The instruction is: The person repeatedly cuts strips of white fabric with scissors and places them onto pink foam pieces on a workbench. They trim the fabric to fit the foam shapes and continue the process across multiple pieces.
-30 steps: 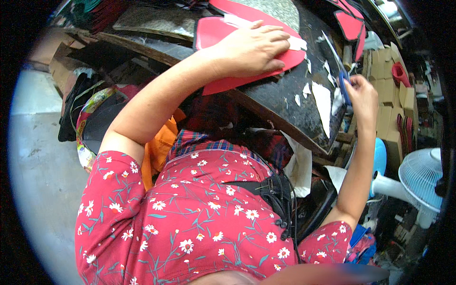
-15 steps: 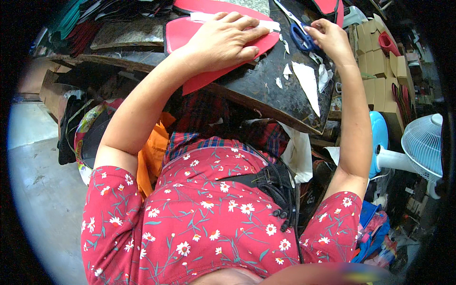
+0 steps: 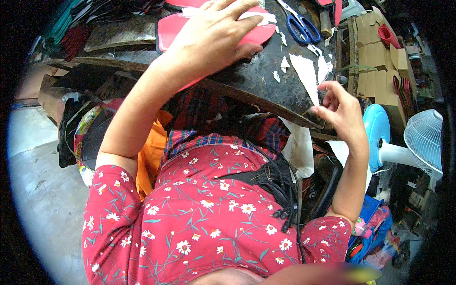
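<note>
My left hand is open, fingers spread, over a red sole-shaped piece with dark edging on the dark worktable. A white strip lies across the red piece, partly hidden by the fingers. Whether that hand presses on the piece or hovers cannot be made out. By the table's front right corner is my right hand, its fingers curled but apart with nothing seen between them. Its thumb is close to the tip of a long white pointed scrap. Blue-handled scissors lie farther back, untouched.
Small white scraps dot the worktable. Dark stacked pieces fill its far left. To the right are tan cardboard boxes and a blue and white fan. A wooden-handled tool lies beside the scissors.
My right hand has left the scissors' handles and come nearer, to the table's front right corner. My left hand has shifted slightly, its fingers lifting and spreading. The scissors now lie free.
</note>
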`<action>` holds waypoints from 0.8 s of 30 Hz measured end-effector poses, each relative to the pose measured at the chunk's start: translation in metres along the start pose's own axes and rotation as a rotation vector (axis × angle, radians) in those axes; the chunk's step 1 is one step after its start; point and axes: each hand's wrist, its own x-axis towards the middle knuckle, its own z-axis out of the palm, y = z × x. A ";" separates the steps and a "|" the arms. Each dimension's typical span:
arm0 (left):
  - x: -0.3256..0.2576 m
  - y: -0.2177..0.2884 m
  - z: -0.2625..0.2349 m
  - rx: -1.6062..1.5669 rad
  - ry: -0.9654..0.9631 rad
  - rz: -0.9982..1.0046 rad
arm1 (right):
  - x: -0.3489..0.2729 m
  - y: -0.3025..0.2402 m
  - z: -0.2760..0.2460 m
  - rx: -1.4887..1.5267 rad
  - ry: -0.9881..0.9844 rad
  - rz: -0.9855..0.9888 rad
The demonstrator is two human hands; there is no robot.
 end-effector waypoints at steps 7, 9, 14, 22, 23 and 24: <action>-0.009 0.084 0.004 -1.010 -0.389 -0.332 | -0.003 -0.006 0.023 0.096 0.261 -0.145; -0.008 0.093 0.019 -1.293 -0.380 -0.452 | -0.005 -0.016 0.024 0.107 0.302 -0.176; -0.005 0.091 0.045 -1.595 -0.087 -0.695 | -0.016 -0.048 0.031 0.072 0.257 -0.444; -0.007 0.065 0.054 -1.565 0.065 -0.787 | 0.017 -0.039 0.012 0.509 0.066 -0.223; -0.007 0.065 0.055 -1.595 0.090 -0.791 | 0.028 -0.034 0.008 0.564 0.076 -0.223; -0.007 0.065 0.057 -1.611 0.082 -0.832 | 0.040 -0.027 0.005 0.629 0.076 -0.205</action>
